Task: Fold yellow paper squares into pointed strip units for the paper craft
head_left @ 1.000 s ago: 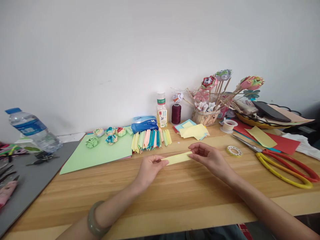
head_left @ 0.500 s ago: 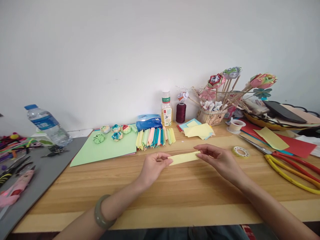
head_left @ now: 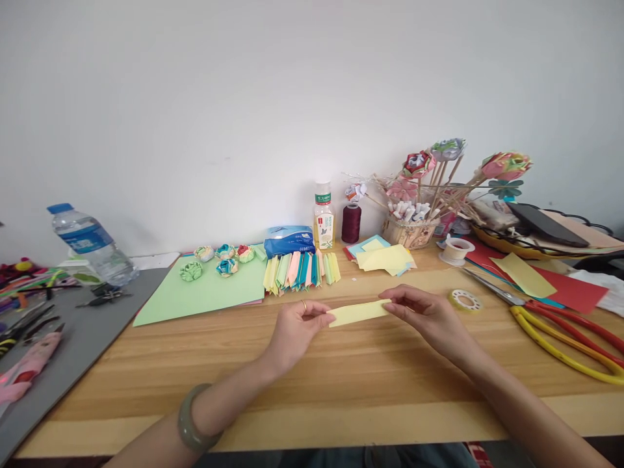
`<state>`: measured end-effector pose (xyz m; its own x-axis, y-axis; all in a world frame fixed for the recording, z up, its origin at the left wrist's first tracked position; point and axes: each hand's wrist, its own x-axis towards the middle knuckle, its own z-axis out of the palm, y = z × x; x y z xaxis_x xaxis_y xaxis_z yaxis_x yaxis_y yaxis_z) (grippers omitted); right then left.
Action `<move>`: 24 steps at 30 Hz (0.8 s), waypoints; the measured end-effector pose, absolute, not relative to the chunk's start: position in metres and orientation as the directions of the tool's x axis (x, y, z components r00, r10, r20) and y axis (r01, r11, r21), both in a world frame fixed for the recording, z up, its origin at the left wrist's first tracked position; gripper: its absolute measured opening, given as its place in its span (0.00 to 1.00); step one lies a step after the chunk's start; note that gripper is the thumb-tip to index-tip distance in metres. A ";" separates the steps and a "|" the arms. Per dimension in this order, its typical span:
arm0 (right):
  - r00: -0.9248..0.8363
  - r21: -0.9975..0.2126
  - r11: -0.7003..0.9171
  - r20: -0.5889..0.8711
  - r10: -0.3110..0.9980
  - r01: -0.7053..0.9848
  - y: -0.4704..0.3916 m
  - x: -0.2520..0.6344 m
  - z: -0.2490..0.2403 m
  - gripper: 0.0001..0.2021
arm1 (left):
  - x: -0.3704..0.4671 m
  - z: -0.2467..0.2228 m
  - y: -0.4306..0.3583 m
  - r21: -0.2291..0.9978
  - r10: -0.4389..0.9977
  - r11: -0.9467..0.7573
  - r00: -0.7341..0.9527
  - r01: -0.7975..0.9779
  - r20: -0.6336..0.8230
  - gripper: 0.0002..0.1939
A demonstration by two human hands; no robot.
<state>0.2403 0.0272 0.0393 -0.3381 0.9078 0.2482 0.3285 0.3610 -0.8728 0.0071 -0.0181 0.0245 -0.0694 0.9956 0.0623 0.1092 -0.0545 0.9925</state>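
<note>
A narrow strip of pale yellow paper (head_left: pixel 357 313) is held lengthwise between my two hands, a little above the wooden table (head_left: pixel 312 383). My left hand (head_left: pixel 303 328) pinches its left end between thumb and fingers. The right end is gripped the same way by my right hand (head_left: pixel 418 315). Whether the strip is folded double I cannot tell. Just beyond it lies a row of folded paper pieces (head_left: pixel 298 272) in yellow, green, pink and blue. Farther right, yellow paper rectangles (head_left: pixel 383 257) rest on blue sheets.
Right of my hands lie a tape roll (head_left: pixel 465 299) and large scissors (head_left: pixel 524 309). Paper flowers (head_left: pixel 227 267) sit on a green sheet (head_left: pixel 170 302). Behind stand a drink bottle (head_left: pixel 324 221), a thread spool (head_left: pixel 351 224) and a basket (head_left: pixel 412 233). A water bottle (head_left: pixel 92 240) leans at left.
Both hands keep their pinch on the paper strip, which looks slightly flatter to the camera. The whole view has shifted a little; the things on the table stay in place.
</note>
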 end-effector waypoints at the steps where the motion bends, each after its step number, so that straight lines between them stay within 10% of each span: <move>1: -0.337 -0.874 0.357 0.244 0.909 0.330 0.027 0.240 0.040 0.19 | 0.007 0.025 -0.019 0.992 0.995 -0.062 -0.068 0.111 0.070 0.11; 24: -0.277 -0.862 0.377 0.292 0.915 0.338 0.025 0.244 0.036 0.19 | 0.002 0.022 -0.018 0.885 0.920 -0.364 -0.039 0.292 0.391 0.03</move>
